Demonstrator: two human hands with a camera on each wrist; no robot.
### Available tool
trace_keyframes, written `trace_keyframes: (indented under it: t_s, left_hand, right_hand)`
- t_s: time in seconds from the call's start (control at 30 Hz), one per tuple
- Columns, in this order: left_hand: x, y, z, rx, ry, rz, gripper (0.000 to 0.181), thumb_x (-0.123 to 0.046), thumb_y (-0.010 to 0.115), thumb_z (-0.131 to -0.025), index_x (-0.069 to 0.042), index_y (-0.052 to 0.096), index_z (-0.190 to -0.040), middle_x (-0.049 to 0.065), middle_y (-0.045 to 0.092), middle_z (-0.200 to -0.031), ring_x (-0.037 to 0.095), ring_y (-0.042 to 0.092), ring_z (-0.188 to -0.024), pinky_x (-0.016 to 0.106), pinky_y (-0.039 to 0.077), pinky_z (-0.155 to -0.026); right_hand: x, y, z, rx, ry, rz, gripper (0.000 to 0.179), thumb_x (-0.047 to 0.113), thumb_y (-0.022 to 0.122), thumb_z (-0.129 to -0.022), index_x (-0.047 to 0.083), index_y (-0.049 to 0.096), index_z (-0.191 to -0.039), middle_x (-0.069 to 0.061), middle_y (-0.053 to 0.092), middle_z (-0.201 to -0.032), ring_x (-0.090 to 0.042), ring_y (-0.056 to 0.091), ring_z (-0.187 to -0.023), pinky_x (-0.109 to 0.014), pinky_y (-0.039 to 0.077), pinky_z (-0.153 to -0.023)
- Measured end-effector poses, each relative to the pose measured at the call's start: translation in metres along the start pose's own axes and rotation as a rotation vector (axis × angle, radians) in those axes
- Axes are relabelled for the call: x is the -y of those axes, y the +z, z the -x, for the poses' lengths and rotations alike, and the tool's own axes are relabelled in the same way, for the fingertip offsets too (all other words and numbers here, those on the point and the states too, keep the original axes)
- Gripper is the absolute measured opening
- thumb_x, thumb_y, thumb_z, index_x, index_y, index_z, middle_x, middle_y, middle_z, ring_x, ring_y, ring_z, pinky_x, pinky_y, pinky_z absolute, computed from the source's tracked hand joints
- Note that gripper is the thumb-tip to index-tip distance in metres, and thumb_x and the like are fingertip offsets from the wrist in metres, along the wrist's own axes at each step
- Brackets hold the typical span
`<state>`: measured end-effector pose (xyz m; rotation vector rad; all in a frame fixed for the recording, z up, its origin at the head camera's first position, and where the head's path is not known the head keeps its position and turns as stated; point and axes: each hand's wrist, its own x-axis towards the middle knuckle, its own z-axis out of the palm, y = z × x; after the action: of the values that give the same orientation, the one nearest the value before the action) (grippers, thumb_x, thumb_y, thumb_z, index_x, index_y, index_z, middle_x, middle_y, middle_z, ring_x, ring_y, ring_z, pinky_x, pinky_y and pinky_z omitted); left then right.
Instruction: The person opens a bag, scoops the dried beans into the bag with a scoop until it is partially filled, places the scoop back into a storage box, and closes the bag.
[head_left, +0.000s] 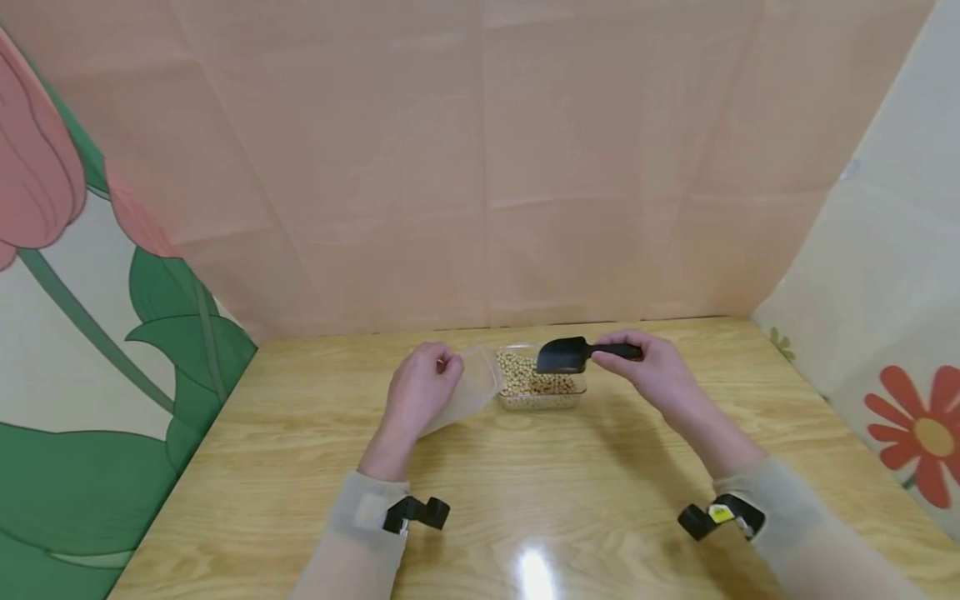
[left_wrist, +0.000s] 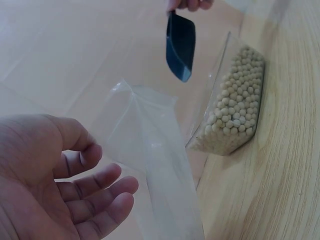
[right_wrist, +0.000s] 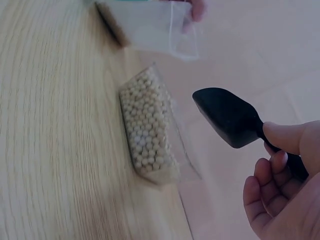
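Observation:
In the head view, a clear plastic box [head_left: 542,402] full of pale round beans [left_wrist: 240,95] stands on the table. My right hand [head_left: 648,367] grips a black scoop [head_left: 562,356] by its handle, with the blade above the box. The right wrist view shows the scoop [right_wrist: 227,117] from its dark outer side, so what it may hold is hidden. To the left of the box, my left hand [head_left: 424,385] pinches the edge of a translucent plastic bag [head_left: 474,385] between thumb and forefinger. The bag [left_wrist: 155,150] hangs beside the box, and its mouth end is towards the beans.
The wood-grain table [head_left: 480,492] runs back to a wall covered in pinkish cloth [head_left: 480,167]. A flower-patterned panel [head_left: 172,333] borders the left side, and another with a red flower [head_left: 930,433] the right. Each wrist carries a black camera mount [head_left: 416,512].

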<state>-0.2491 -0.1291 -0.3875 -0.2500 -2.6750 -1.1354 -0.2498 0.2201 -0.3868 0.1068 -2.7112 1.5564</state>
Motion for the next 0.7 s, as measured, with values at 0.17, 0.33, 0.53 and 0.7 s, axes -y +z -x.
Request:
trace_keyframes:
  t_s: [0.17, 0.33, 0.53, 0.7]
  left_hand:
    - [-0.001, -0.001, 0.001, 0.003, 0.001, 0.001, 0.02, -0.017, 0.063, -0.107, -0.01, 0.076, -0.092, 0.006, 0.07, -0.098, 0.022, 0.06, -0.08, 0.041, 0.05, -0.073]
    - [-0.001, 0.0, 0.001, -0.001, 0.001, -0.003, 0.019, -0.017, 0.064, -0.107, -0.01, 0.076, -0.094, 0.006, 0.07, -0.099, 0.022, 0.061, -0.082, 0.042, 0.051, -0.075]
    - [-0.001, 0.0, 0.0, -0.002, -0.006, -0.007, 0.02, -0.017, 0.064, -0.106, -0.01, 0.076, -0.092, 0.006, 0.07, -0.097, 0.022, 0.061, -0.081, 0.042, 0.051, -0.074]
    - [-0.001, 0.0, 0.0, -0.001, -0.002, -0.013, 0.02, -0.017, 0.064, -0.106, -0.01, 0.075, -0.091, 0.005, 0.07, -0.096, 0.022, 0.061, -0.081, 0.041, 0.051, -0.074]
  right_hand:
    - [-0.005, -0.004, -0.004, 0.015, -0.005, 0.041, 0.048, 0.045, 0.077, -0.104, 0.008, 0.074, -0.134, -0.016, 0.07, -0.136, -0.03, 0.063, -0.12, -0.037, 0.053, -0.095]
    - [-0.007, -0.009, -0.01, 0.032, -0.022, 0.099, 0.044, 0.043, 0.077, -0.105, 0.009, 0.075, -0.131, -0.016, 0.072, -0.132, -0.029, 0.063, -0.109, -0.038, 0.052, -0.087]
    - [-0.01, -0.014, -0.015, 0.05, -0.061, 0.144, 0.042, 0.04, 0.077, -0.105, 0.007, 0.075, -0.131, -0.019, 0.071, -0.133, -0.028, 0.064, -0.107, -0.037, 0.052, -0.084]
    - [-0.012, -0.016, -0.02, 0.053, -0.08, 0.187, 0.039, 0.038, 0.078, -0.104, 0.008, 0.076, -0.129, -0.017, 0.073, -0.129, -0.027, 0.063, -0.104, -0.039, 0.051, -0.084]
